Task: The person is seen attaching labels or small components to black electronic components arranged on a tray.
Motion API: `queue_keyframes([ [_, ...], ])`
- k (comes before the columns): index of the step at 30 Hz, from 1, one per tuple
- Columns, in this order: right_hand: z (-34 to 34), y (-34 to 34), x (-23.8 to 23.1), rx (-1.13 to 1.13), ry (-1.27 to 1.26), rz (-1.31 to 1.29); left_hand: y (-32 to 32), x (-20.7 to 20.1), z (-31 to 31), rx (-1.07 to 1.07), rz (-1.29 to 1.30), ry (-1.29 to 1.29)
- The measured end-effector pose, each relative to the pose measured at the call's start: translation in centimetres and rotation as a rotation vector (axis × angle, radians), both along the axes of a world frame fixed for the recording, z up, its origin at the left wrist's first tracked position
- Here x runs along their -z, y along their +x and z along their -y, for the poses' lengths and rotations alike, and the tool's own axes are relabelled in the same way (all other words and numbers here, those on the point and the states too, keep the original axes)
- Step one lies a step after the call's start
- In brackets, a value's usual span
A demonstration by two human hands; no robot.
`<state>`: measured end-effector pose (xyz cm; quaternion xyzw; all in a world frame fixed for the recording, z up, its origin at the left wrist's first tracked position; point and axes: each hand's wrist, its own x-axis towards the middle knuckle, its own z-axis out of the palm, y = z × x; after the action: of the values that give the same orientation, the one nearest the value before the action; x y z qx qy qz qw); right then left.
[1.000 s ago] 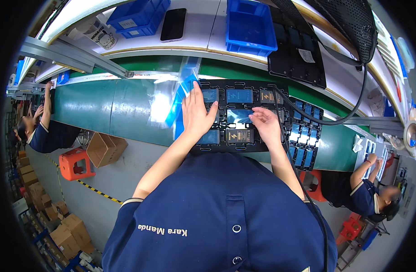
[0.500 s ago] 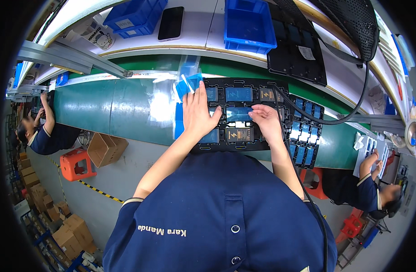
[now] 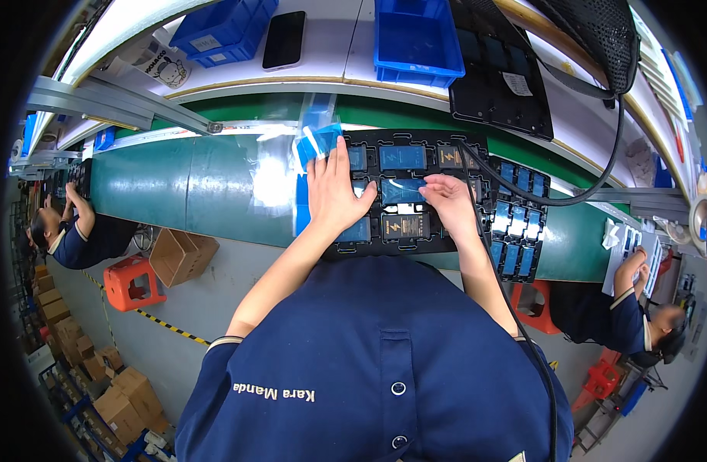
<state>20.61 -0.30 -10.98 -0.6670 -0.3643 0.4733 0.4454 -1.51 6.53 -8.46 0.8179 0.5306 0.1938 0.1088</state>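
My left hand point(image 3: 334, 191) lies flat with fingers spread over the left edge of a black tray point(image 3: 446, 245), its fingertips by a bunch of blue film sheets point(image 3: 320, 143). In the tray's middle row lies a rectangular piece covered with shiny blue film point(image 3: 402, 191). My right hand point(image 3: 450, 203) has thumb and forefinger pinched at the right end of this film. Other blue-covered pieces point(image 3: 403, 158) sit in the tray's pockets. Two dark pieces with gold print, a flat battery-like block point(image 3: 406, 225) and another block point(image 3: 450, 157), show bare faces.
A black cable point(image 3: 515, 199) hangs across the tray's right side. Beyond it lies a second tray point(image 3: 515, 219) of blue pieces. A shelf holds a blue bin point(image 3: 415, 46), a phone point(image 3: 284, 40) and a black tray point(image 3: 504, 85). Co-workers sit at the far left and right.
Both hands stay almost in place. My right fingers remain at the film's right end, with the hand tilted slightly. The whole view has shifted a little.
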Motion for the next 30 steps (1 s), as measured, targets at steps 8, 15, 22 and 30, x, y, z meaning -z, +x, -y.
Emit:
queue_keyframes([
  [8,-0.1,-0.2,-0.5,0.01,0.008,-0.068,0.0,0.0,0.0,-0.003,-0.01,-0.004],
  [15,0.2,-0.2,-0.8,0.006,-0.009,-0.02,0.5,-0.7,0.3,-0.017,-0.01,-0.04],
  [22,0.3,-1.1,-0.6,0.003,0.065,0.136,0.6,-1.0,0.1,-0.033,-0.029,-0.068],
  [30,0.3,-5.3,-5.9,-0.053,0.46,0.867,-2.6,-0.2,0.3,0.155,0.442,0.199],
])
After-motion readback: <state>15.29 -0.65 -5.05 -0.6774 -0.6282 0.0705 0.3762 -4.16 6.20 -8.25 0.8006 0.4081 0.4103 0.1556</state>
